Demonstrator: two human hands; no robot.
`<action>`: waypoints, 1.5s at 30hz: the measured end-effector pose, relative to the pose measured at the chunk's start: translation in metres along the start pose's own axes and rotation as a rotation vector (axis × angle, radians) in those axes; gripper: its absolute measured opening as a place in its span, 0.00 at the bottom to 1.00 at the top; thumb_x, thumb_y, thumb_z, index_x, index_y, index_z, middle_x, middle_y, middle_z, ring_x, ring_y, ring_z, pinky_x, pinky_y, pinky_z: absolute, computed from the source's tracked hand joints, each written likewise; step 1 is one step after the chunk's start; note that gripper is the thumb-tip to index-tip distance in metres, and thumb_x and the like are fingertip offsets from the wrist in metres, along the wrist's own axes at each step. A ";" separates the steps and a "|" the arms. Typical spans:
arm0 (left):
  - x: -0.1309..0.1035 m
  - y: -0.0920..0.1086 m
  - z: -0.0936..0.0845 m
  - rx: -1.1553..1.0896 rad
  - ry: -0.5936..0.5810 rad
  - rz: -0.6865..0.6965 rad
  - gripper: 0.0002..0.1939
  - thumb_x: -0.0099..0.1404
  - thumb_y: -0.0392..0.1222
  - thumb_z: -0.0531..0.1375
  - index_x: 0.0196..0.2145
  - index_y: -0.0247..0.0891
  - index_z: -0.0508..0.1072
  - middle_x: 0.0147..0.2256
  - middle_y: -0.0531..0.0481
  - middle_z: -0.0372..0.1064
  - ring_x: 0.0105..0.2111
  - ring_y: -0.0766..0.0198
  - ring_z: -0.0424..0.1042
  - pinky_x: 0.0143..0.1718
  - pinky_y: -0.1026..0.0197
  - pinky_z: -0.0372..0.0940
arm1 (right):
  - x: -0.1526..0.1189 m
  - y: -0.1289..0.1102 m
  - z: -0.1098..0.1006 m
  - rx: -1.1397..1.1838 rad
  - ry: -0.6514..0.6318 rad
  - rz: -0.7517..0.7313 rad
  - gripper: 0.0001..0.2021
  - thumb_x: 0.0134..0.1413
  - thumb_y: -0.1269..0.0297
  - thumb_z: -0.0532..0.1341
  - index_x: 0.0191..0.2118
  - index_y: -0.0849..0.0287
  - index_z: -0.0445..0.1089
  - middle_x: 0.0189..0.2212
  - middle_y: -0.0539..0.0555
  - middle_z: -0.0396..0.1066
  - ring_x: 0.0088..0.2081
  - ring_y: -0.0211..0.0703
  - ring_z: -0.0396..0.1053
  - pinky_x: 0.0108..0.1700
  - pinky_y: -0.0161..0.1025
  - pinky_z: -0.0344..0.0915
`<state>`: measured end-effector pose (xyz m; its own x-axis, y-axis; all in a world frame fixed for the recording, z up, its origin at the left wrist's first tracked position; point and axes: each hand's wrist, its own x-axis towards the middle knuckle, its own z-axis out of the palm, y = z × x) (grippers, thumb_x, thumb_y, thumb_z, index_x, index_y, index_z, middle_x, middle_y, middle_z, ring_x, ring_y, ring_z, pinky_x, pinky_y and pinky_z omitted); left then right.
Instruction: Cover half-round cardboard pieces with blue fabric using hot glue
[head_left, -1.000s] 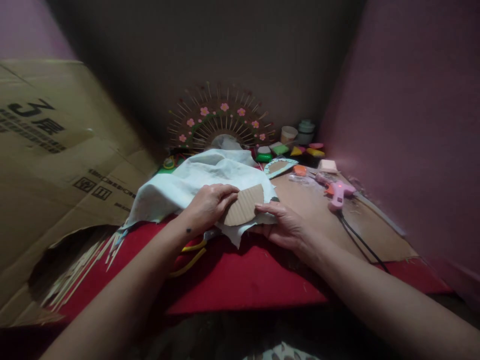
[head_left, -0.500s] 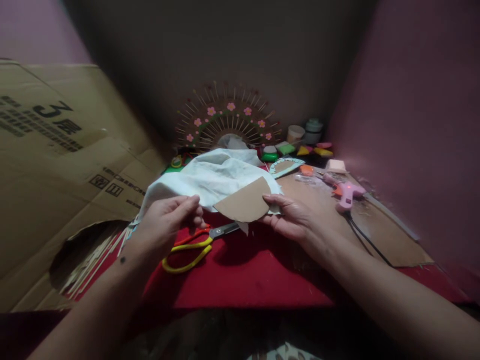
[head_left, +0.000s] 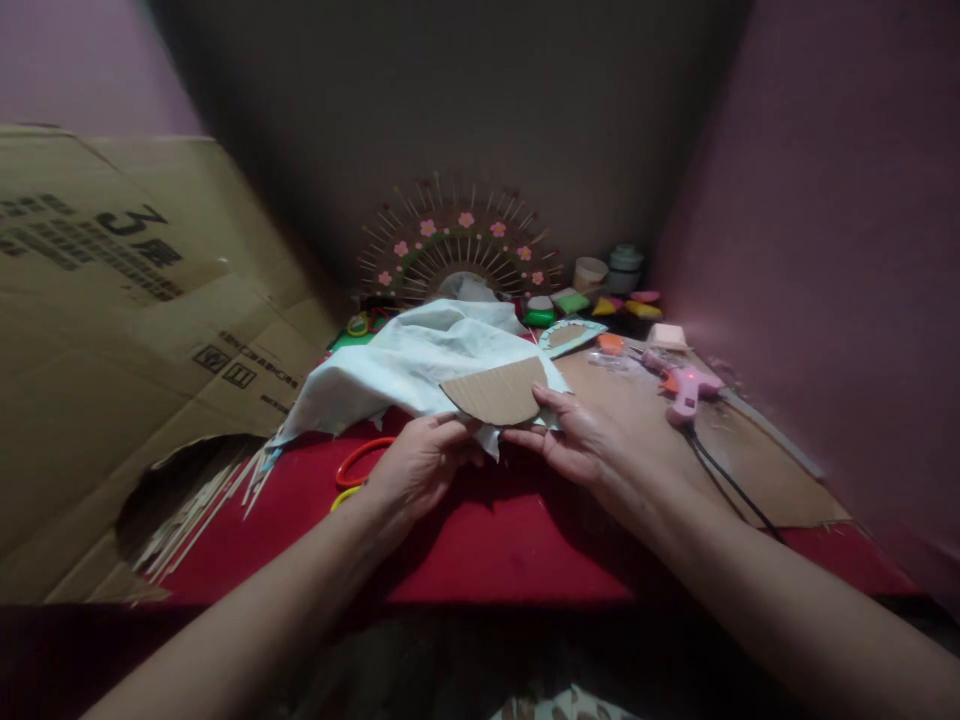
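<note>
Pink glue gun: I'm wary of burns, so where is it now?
In the head view, the pink glue gun sits on the brown cardboard sheet, to the right of the right hand and near the pale block.

One left hand (head_left: 429, 455) and one right hand (head_left: 574, 430) are seen with two half-round cardboard pieces (head_left: 499, 392), one pale cloth (head_left: 420, 355), one pair of scissors (head_left: 340, 473), one glue gun (head_left: 691, 383) and one fan-shaped ornament (head_left: 481, 243) bearing seven large pink flowers (head_left: 466, 219).

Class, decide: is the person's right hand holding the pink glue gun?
No: the pink glue gun rests on the cardboard sheet, while the right hand pinches the half-round cardboard piece.
</note>
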<state>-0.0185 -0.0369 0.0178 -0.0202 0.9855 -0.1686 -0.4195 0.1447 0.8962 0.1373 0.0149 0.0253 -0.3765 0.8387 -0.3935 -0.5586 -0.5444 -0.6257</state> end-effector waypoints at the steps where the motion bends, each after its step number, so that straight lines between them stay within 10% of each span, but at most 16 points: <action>1: -0.001 -0.001 -0.001 0.019 0.003 0.020 0.12 0.49 0.31 0.66 0.34 0.28 0.79 0.29 0.47 0.75 0.24 0.66 0.69 0.24 0.65 0.63 | -0.001 0.000 -0.001 -0.023 0.020 -0.012 0.12 0.59 0.75 0.55 0.48 0.60 0.65 0.34 0.55 0.74 0.32 0.45 0.74 0.30 0.49 0.77; 14: -0.016 -0.007 0.003 0.063 -0.173 -0.006 0.22 0.50 0.30 0.67 0.45 0.33 0.76 0.40 0.42 0.77 0.34 0.59 0.75 0.31 0.63 0.67 | 0.001 0.017 -0.009 -0.308 0.102 -0.058 0.08 0.63 0.68 0.53 0.44 0.66 0.62 0.21 0.51 0.69 0.13 0.36 0.65 0.10 0.30 0.57; 22: -0.002 -0.004 -0.001 -0.051 0.095 -0.166 0.12 0.56 0.26 0.61 0.40 0.28 0.73 0.30 0.46 0.73 0.20 0.67 0.70 0.17 0.66 0.65 | -0.005 0.015 -0.011 -0.215 0.016 -0.150 0.07 0.50 0.73 0.60 0.38 0.64 0.68 0.26 0.51 0.71 0.25 0.37 0.68 0.26 0.35 0.67; 34: -0.016 0.006 0.006 -0.060 0.090 -0.140 0.13 0.54 0.29 0.65 0.39 0.27 0.74 0.25 0.50 0.69 0.15 0.76 0.60 0.15 0.70 0.61 | -0.004 -0.023 -0.032 0.049 -0.425 0.054 0.28 0.27 0.84 0.51 0.42 0.63 0.69 0.31 0.53 0.74 0.34 0.41 0.72 0.44 0.41 0.71; 39: -0.017 0.005 0.010 -0.106 0.044 -0.123 0.11 0.53 0.32 0.66 0.36 0.28 0.74 0.21 0.54 0.67 0.14 0.76 0.59 0.16 0.70 0.61 | 0.017 -0.007 -0.028 0.105 -0.316 0.057 0.20 0.40 0.85 0.52 0.39 0.59 0.67 0.27 0.48 0.72 0.30 0.37 0.72 0.42 0.39 0.72; 45: -0.017 -0.002 0.011 -0.077 0.043 -0.138 0.13 0.52 0.33 0.67 0.37 0.29 0.72 0.22 0.52 0.68 0.15 0.75 0.60 0.16 0.71 0.60 | 0.030 0.011 0.006 0.129 -0.342 0.159 0.09 0.51 0.64 0.56 0.37 0.60 0.68 0.26 0.53 0.73 0.34 0.48 0.72 0.38 0.47 0.72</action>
<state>-0.0071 -0.0532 0.0239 0.0041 0.9518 -0.3068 -0.4894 0.2695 0.8294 0.1157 0.0334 0.0103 -0.6778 0.7021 -0.2182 -0.5538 -0.6828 -0.4766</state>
